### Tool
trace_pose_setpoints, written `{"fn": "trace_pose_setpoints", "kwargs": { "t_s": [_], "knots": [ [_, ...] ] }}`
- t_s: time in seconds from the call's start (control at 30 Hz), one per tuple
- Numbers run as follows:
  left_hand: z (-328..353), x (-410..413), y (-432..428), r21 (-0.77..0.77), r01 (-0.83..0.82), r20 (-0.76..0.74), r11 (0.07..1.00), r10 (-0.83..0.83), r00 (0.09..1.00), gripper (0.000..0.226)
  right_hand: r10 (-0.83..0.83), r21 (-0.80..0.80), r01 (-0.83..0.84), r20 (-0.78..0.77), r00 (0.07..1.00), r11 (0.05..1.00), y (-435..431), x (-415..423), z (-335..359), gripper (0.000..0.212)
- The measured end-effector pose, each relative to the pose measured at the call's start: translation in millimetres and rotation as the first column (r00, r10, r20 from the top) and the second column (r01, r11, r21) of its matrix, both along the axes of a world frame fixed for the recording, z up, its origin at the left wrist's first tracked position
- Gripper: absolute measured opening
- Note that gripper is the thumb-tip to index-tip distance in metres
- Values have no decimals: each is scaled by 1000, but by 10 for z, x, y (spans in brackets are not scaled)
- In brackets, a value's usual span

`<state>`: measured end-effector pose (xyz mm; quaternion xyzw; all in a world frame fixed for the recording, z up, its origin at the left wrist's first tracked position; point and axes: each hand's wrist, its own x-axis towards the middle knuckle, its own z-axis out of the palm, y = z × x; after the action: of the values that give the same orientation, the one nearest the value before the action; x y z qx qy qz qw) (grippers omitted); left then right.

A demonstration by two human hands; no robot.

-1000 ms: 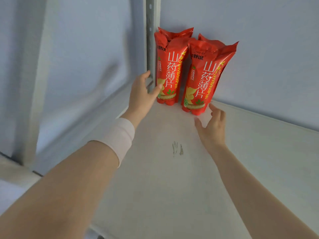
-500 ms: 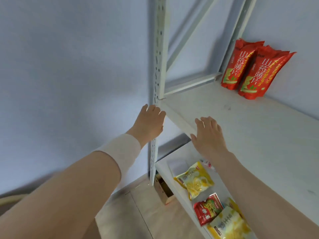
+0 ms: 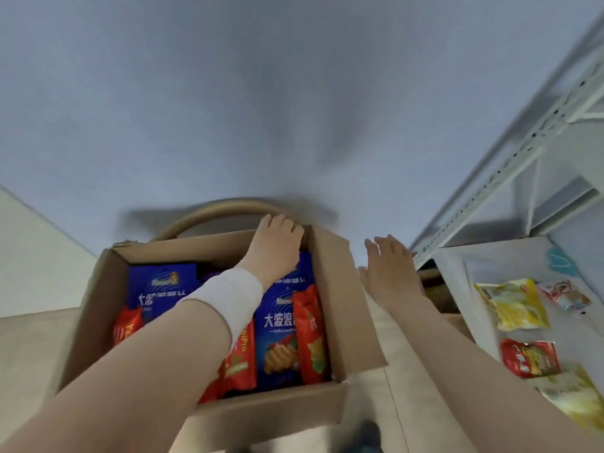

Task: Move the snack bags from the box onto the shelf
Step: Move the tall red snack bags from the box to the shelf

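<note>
An open cardboard box point(image 3: 349, 308) stands on the floor, filled with several blue snack bags point(image 3: 281, 338) and red snack bags point(image 3: 310, 335) standing upright. My left hand point(image 3: 274, 246) hovers over the box's far right corner, fingers loosely bent, holding nothing. My right hand point(image 3: 392, 273) is open in the air to the right of the box, fingers straight, between the box and the white shelf point(image 3: 457, 276). On the shelf's lower board lie yellow bags point(image 3: 513, 305) and a red bag point(image 3: 529, 358).
The shelf's white perforated upright point(image 3: 510, 165) runs up the right side. A tan curved hose or pipe point(image 3: 209, 210) lies behind the box against the blue-grey wall. A white wall panel point(image 3: 29, 256) is at the left. A dark shoe point(image 3: 366, 433) shows at the bottom.
The view has swung down and left from the upper shelf to the box on the floor. Both hands left the shelf edge; the left now hangs over the box, the right beside it.
</note>
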<state>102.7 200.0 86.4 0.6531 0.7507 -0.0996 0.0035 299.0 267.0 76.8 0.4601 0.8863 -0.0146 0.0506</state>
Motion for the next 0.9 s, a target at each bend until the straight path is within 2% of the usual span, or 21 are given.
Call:
{"fn": "trace_pose_setpoints", "kwargs": {
  "t_s": [0.1, 0.23, 0.43, 0.5, 0.63, 0.77, 0.83, 0.9],
  "knots": [
    [-317, -554, -844, -35, -138, 79, 990, 141, 987, 48, 51, -89, -48, 24, 998, 995, -676, -502, -346, 50],
    [-748, -1045, -1664, -116, -296, 163, 948, 313, 936, 45, 34, -209, -22, 55, 998, 978, -1314, -858, -735, 56],
    [-1216, -1237, -2296, -285, -485, 320, 827, 559, 765, 46, -38, -425, 97, 144, 989, 900, -1790, -1106, -1183, 56],
    [-1369, -1230, -2361, -348, -524, 385, 778, 628, 676, 49, -71, -511, 146, 163, 984, 847, -1880, -1215, -1346, 61],
    [-1688, -1230, -2267, -489, -581, 495, 650, 756, 429, 58, -208, -677, 267, 169, 963, 686, -1939, -1415, -1718, 70],
    [-2022, -1274, -2009, -548, -648, 636, 528, 767, 87, 71, -354, -758, 364, 187, 916, 541, -1910, -1514, -2051, 75],
    [-2163, -1302, -1925, -558, -652, 677, 514, 736, 1, 73, -388, -778, 394, 211, 897, 489, -1912, -1541, -2162, 81],
    [-2258, -1321, -1890, -564, -640, 696, 521, 717, -30, 74, -431, -790, 414, 212, 877, 453, -1918, -1560, -2247, 84]
  ]
}}
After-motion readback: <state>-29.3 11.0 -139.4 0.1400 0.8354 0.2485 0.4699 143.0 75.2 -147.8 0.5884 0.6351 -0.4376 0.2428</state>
